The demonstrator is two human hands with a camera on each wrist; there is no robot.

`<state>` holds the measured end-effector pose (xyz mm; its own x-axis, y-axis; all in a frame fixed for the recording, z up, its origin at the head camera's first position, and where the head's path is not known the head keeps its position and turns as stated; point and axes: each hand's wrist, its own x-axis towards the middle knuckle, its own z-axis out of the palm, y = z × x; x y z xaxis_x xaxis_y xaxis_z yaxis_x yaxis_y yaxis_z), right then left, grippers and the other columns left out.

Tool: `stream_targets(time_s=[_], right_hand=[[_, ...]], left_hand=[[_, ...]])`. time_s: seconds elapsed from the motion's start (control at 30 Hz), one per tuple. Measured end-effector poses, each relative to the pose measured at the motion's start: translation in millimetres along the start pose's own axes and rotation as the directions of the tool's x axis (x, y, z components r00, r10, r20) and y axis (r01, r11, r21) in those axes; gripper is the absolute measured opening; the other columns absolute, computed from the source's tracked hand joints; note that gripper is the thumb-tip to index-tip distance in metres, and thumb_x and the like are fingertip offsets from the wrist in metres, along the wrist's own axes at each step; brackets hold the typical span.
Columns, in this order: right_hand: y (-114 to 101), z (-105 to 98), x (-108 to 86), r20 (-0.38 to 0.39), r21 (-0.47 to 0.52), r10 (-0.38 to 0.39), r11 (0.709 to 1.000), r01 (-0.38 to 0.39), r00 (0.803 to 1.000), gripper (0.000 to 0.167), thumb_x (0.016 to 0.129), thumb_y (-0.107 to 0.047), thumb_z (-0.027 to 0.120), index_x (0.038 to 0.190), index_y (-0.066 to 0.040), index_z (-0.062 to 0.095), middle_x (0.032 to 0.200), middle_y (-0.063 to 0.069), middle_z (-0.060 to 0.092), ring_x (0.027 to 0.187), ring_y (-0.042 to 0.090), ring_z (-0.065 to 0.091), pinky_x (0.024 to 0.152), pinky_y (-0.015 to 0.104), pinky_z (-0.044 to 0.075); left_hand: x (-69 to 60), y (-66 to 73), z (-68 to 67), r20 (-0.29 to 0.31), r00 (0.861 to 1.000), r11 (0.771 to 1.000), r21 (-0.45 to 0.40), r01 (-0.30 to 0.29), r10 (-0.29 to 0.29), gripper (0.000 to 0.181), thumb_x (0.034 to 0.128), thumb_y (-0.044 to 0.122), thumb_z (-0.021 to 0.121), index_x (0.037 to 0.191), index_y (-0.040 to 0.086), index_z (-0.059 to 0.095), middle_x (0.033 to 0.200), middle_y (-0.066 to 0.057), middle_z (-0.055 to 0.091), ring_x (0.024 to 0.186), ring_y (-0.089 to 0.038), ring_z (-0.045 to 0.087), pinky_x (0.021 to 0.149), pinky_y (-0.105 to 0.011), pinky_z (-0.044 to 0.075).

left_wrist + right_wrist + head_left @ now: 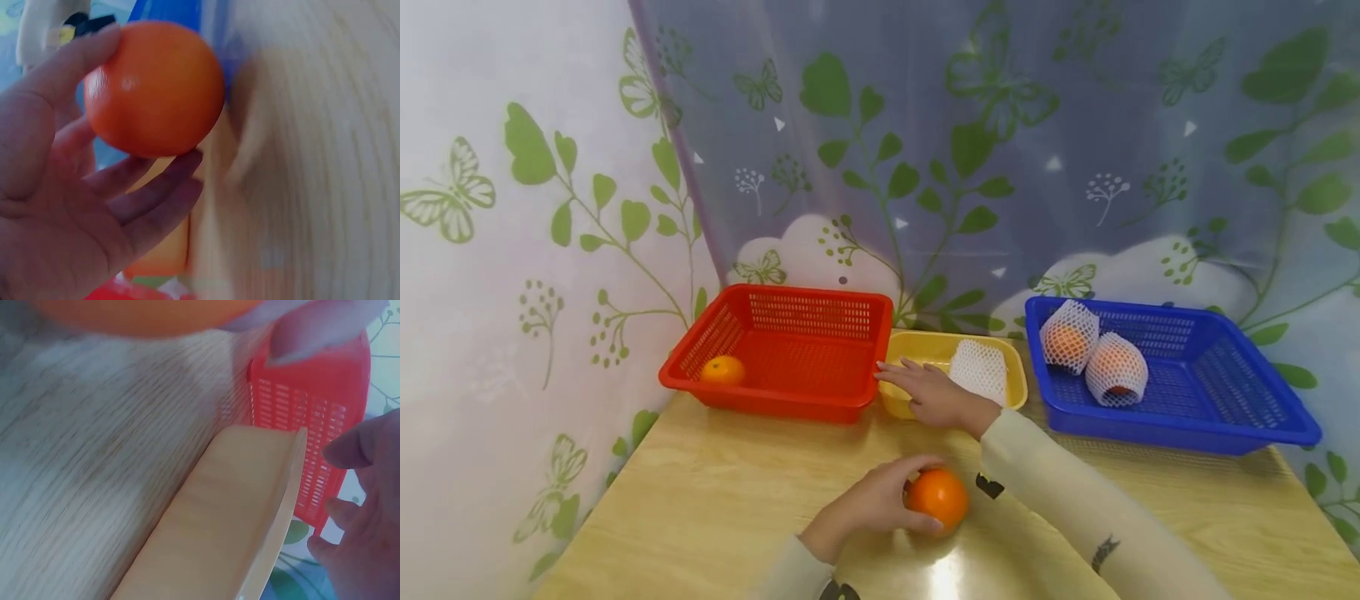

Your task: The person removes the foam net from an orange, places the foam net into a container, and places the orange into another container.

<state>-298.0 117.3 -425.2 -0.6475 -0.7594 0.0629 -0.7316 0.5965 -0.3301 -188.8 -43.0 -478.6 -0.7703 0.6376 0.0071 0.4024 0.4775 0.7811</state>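
Note:
An orange point(937, 502) is held between the thumb and fingers of my left hand point(880, 498) near the front of the table. In the left wrist view, its glossy skin shows whole above the fingers. My right hand point(931, 395) reaches over the yellow basket point(1018, 375), its fingers stretched out toward the neighbouring red basket point(805, 408), with nothing in its grasp. White foam net point(979, 368) lies in the yellow basket beside that hand. From the right wrist, the fingers point(350, 450) appear spread above the basket's rim.
A smaller orange fruit point(722, 370) sits in the red basket's left part. To the right, a blue basket point(1210, 392) holds two fruits in foam nets, a rear one point(1070, 337) and a front one point(1117, 371). A patterned curtain point(880, 150) hangs behind the wooden table point(715, 500).

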Motion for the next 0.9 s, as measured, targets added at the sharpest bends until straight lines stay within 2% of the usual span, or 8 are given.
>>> stream_targets(time_s=[0.13, 0.27, 0.4, 0.47, 0.6, 0.73, 0.8, 0.9], right_hand=[[-3.6, 0.2, 0.1, 0.033, -0.026, 0.031, 0.999, -0.03, 0.999, 0.069, 0.087, 0.008, 0.047, 0.151, -0.014, 0.035, 0.159, 0.006, 0.026, 0.14, 0.043, 0.027, 0.11, 0.066, 0.017], [-6.6, -0.1, 1.0, 0.042, -0.033, 0.044, 0.999, -0.043, 0.998, 0.07, 0.087, 0.004, 0.052, 0.152, -0.016, 0.034, 0.159, 0.004, 0.024, 0.141, 0.037, 0.03, 0.11, 0.066, 0.017], [-9.5, 1.0, 0.9, 0.06, -0.028, 0.053, 0.998, -0.052, 0.997, 0.07, 0.088, 0.001, 0.055, 0.152, -0.016, 0.033, 0.16, 0.003, 0.023, 0.143, 0.027, 0.029, 0.11, 0.066, 0.018], [-10.1, 0.3, 0.9, 0.068, -0.027, 0.062, 0.998, -0.06, 0.996, 0.07, 0.088, 0.0, 0.057, 0.152, -0.016, 0.032, 0.16, 0.003, 0.022, 0.144, 0.025, 0.028, 0.111, 0.065, 0.018], [-11.9, 0.6, 1.0, 0.072, -0.021, 0.079, 0.997, -0.077, 0.994, 0.068, 0.091, -0.005, 0.058, 0.152, -0.016, 0.032, 0.16, 0.002, 0.021, 0.144, 0.024, 0.027, 0.112, 0.064, 0.018], [-15.2, 3.1, 2.5, 0.045, 0.019, 0.103, 0.994, -0.104, 0.994, 0.056, 0.098, -0.02, 0.056, 0.15, -0.014, 0.037, 0.159, 0.004, 0.024, 0.143, 0.024, 0.029, 0.111, 0.063, 0.019], [-17.1, 5.1, 3.5, 0.03, 0.036, 0.13, 0.991, -0.131, 0.991, 0.054, 0.1, -0.03, 0.053, 0.15, -0.014, 0.038, 0.159, 0.004, 0.024, 0.143, 0.024, 0.03, 0.111, 0.062, 0.02], [-21.3, 7.8, 4.9, 0.009, 0.05, 0.181, 0.982, -0.181, 0.983, 0.054, 0.1, -0.035, 0.053, 0.149, -0.015, 0.04, 0.159, 0.004, 0.025, 0.142, 0.023, 0.031, 0.112, 0.06, 0.021]], left_hand=[[-6.9, -5.2, -12.9, 0.072, 0.997, 0.996, -0.086, -0.03, 0.036, 0.067, 0.0811, 0.031, 0.079, 0.14, 0.018, 0.05, 0.133, 0.004, 0.055, 0.106, -0.009, 0.057, 0.09, -0.025, 0.048], [-12.4, -9.9, -27.2, 0.118, 0.992, 0.973, -0.231, -0.014, 0.043, 0.06, 0.0854, 0.024, 0.076, 0.139, 0.018, 0.05, 0.131, -0.001, 0.054, 0.098, -0.01, 0.062, 0.088, -0.025, 0.05], [-19.6, -13.6, -38.4, 0.166, 0.985, 0.924, -0.382, 0.018, 0.049, 0.057, 0.0873, 0.022, 0.074, 0.137, 0.02, 0.047, 0.13, -0.006, 0.05, 0.099, -0.014, 0.065, 0.087, -0.028, 0.053], [-22.0, -14.2, -45.0, 0.177, 0.981, 0.891, -0.454, 0.009, 0.08, 0.056, 0.0885, 0.024, 0.072, 0.137, 0.017, 0.045, 0.133, -0.01, 0.048, 0.102, -0.018, 0.065, 0.088, -0.032, 0.054], [-26.9, -16.8, -58.7, 0.149, 0.975, 0.814, -0.579, -0.047, 0.163, 0.064, 0.0909, 0.03, 0.068, 0.141, 0.008, 0.034, 0.138, -0.019, 0.043, 0.111, -0.025, 0.06, 0.091, -0.039, 0.053], [-31.1, -18.6, -76.3, 0.091, 0.975, 0.753, -0.65, -0.098, 0.205, 0.082, 0.0909, 0.029, 0.068, 0.151, 0.015, 0.015, 0.144, -0.023, 0.036, 0.118, -0.028, 0.054, 0.095, -0.041, 0.05], [-33.0, -17.6, -87.1, 0.063, 0.975, 0.748, -0.652, -0.122, 0.213, 0.088, 0.0903, 0.028, 0.069, 0.154, 0.02, 0.008, 0.146, -0.024, 0.031, 0.121, -0.029, 0.052, 0.096, -0.039, 0.049], [-33.9, -17.0, -102.3, 0.016, 0.973, 0.76, -0.627, -0.169, 0.229, 0.083, 0.09, 0.022, 0.069, 0.153, 0.019, 0.016, 0.147, -0.02, 0.03, 0.122, -0.027, 0.049, 0.097, -0.036, 0.048]])
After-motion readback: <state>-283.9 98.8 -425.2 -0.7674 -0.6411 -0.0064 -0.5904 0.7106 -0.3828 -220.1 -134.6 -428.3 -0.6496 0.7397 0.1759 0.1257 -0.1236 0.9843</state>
